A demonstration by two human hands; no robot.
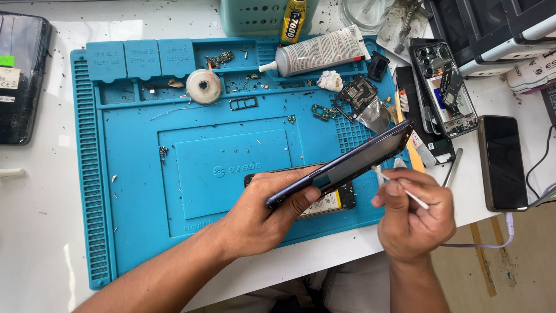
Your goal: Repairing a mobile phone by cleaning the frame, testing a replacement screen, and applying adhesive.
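Left hand clamps the dark phone panel; right hand, at its 4 o'clock, pinches a thin white tool over the blue mat.

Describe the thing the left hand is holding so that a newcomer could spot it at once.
Start at the blue repair mat. Near its front right corner the left hand lifts a dark phone panel, tilted edge-on. Unlike the opened phone flat beneath it, it is off the mat.

Glossy dark glass panel over a matt blue rubbery mat (dusty, speckled), beside a smooth white tabletop.
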